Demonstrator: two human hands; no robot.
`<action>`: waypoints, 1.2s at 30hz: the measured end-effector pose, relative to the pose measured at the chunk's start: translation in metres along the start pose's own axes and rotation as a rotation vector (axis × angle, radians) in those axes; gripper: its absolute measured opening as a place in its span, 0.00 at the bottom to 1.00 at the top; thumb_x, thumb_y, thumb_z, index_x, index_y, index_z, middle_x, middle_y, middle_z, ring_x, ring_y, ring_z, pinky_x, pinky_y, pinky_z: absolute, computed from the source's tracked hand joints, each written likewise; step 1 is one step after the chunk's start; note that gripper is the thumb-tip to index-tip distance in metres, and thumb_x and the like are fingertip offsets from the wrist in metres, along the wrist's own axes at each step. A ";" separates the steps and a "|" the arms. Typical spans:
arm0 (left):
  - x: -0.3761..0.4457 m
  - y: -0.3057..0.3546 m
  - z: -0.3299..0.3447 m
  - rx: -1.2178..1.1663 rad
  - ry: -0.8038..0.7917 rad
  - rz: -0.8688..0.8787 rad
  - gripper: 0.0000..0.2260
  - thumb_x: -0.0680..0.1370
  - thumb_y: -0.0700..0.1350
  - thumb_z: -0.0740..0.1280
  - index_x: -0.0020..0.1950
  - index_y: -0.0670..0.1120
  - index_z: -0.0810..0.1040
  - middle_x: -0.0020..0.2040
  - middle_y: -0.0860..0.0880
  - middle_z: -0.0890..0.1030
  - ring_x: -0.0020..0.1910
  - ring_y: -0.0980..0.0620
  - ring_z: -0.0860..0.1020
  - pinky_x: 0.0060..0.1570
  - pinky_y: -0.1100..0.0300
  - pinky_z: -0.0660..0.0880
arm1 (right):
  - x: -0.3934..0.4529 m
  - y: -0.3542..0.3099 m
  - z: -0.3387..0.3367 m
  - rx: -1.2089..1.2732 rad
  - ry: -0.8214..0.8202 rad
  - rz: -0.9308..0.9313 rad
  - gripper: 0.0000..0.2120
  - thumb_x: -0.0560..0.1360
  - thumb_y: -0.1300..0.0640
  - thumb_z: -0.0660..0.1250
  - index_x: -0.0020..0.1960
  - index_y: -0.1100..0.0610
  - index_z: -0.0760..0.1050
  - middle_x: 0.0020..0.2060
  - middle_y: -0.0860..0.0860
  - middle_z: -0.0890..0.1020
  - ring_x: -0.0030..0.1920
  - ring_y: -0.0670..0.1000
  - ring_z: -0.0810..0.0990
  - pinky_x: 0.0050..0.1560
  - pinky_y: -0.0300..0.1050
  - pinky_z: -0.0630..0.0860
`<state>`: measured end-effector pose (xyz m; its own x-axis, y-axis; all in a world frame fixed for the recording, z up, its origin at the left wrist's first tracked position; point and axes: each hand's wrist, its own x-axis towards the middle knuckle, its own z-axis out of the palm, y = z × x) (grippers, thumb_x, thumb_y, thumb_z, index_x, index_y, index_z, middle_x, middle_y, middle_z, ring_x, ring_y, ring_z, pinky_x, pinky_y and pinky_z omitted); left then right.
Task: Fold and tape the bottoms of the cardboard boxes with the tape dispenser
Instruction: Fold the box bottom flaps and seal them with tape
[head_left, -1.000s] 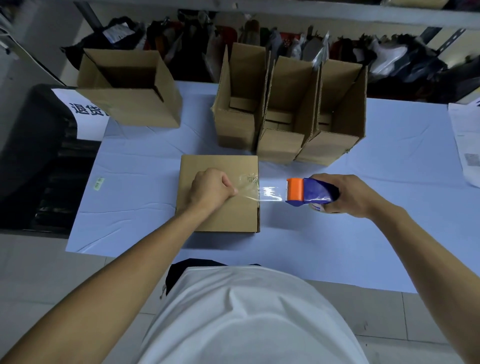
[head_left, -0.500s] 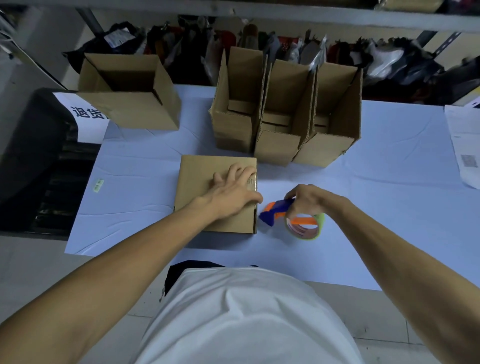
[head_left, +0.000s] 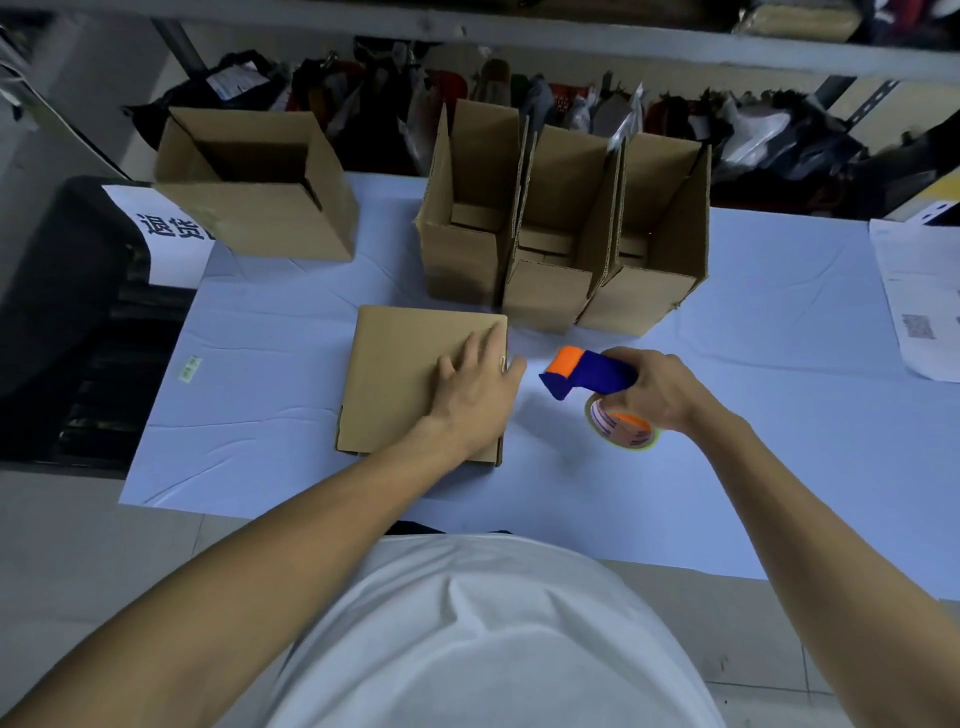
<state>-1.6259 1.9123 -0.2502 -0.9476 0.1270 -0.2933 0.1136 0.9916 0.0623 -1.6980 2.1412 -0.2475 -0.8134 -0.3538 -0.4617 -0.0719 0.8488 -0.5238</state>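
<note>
A: Item one, cardboard box (head_left: 410, 374): near centre of the table (head_left: 779, 322), folded bottom up. The left hand (head_left: 475, 389) lies flat across its right edge, fingers straight, likely pressing tape down.

B: Item two, tape dispenser (head_left: 589, 371): the right hand (head_left: 660, 387) grips it just right of the box, off the cardboard.

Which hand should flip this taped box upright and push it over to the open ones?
Probably the left hand: it lies flat on the closed box, fingers at its right edge, free to grasp. The right hand is occupied gripping the tape dispenser beside the box.
</note>
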 end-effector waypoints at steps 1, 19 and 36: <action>-0.001 -0.004 -0.006 -0.138 0.075 -0.013 0.20 0.75 0.36 0.60 0.67 0.45 0.69 0.72 0.41 0.64 0.68 0.39 0.66 0.57 0.48 0.68 | -0.006 -0.001 0.001 0.041 0.013 -0.044 0.22 0.65 0.51 0.74 0.57 0.40 0.73 0.46 0.44 0.81 0.47 0.50 0.79 0.44 0.46 0.79; -0.018 -0.032 -0.021 -1.115 -0.051 -0.574 0.06 0.75 0.40 0.72 0.37 0.45 0.82 0.38 0.47 0.84 0.38 0.51 0.81 0.43 0.58 0.80 | -0.023 -0.030 0.016 0.126 -0.020 -0.359 0.34 0.68 0.49 0.80 0.70 0.46 0.69 0.58 0.39 0.78 0.55 0.39 0.76 0.45 0.26 0.74; -0.016 -0.076 -0.014 -0.894 -0.084 -0.584 0.09 0.71 0.45 0.74 0.32 0.44 0.84 0.33 0.47 0.84 0.39 0.44 0.83 0.47 0.53 0.81 | -0.018 0.010 0.010 -0.020 -0.010 -0.307 0.30 0.66 0.50 0.80 0.65 0.42 0.72 0.51 0.40 0.81 0.49 0.47 0.80 0.48 0.43 0.79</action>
<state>-1.6241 1.8342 -0.2366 -0.7568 -0.3263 -0.5663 -0.6434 0.5247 0.5575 -1.6781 2.1518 -0.2520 -0.7461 -0.5987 -0.2913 -0.3248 0.7093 -0.6256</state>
